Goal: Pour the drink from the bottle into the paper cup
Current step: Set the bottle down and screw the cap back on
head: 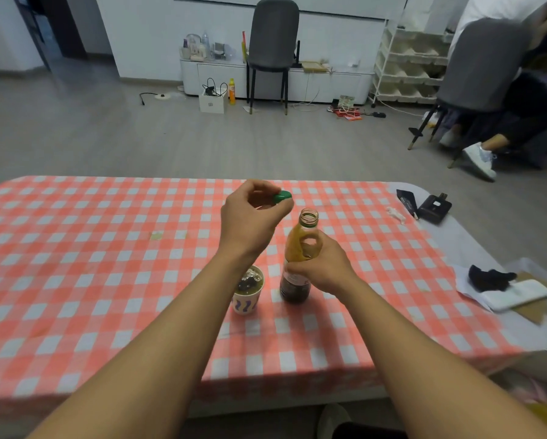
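The right hand (321,269) grips the open bottle (298,259), upright on the checked counter (107,248). The left hand (253,218) pinches the green cap (282,197) above it. The paper cup (247,294) stands just left of the bottle, seemingly holding liquid.

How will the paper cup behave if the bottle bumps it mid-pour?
The paper cup looks small and thin-walled, so it would probably dent easily. It already holds liquid and something dark, which should steady it somewhat. Neither hand touches it: the right hand grips the bottle, so a knock could still slide or tip it.
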